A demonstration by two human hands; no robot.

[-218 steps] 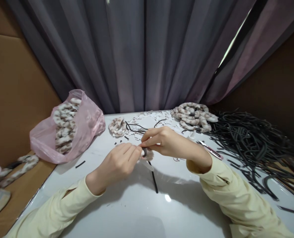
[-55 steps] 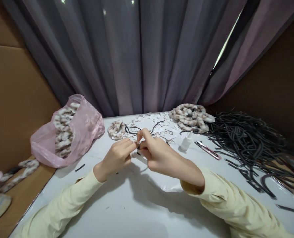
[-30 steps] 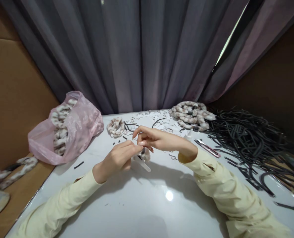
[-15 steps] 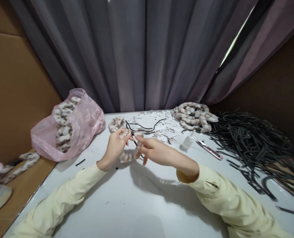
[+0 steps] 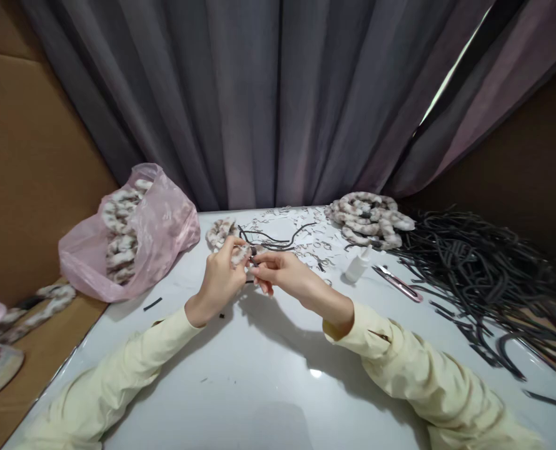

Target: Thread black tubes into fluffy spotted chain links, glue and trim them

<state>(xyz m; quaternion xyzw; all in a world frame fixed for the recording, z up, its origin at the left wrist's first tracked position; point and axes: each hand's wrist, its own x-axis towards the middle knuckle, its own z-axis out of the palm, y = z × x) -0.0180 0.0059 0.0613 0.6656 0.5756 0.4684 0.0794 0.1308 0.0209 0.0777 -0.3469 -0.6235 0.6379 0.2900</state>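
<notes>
Between my hands, over the middle of the table, is a fluffy white-and-brown fur strip [image 5: 240,254] with a dark piece at its end. My left hand [image 5: 222,272] pinches the fur part between thumb and fingers. My right hand [image 5: 282,272] is closed at the dark piece [image 5: 253,251], its fingertips on it; the fingers hide most of what they grip. Just behind my left hand lies another fluffy coil [image 5: 220,231]. Black cords [image 5: 278,240] rest on the table beyond my fingers, among small scraps.
A pink plastic bag [image 5: 165,225] with fluffy coils stands left. At right are a fluffy heap [image 5: 367,219], a white bottle [image 5: 358,265], a utility knife [image 5: 398,284] and a large pile of black cords [image 5: 475,269]. A short black piece [image 5: 153,304] lies front left.
My right hand has drawn in toward my left, its fingers now closed at the dark piece. The hanging part of the fur strip below my hands no longer shows.
</notes>
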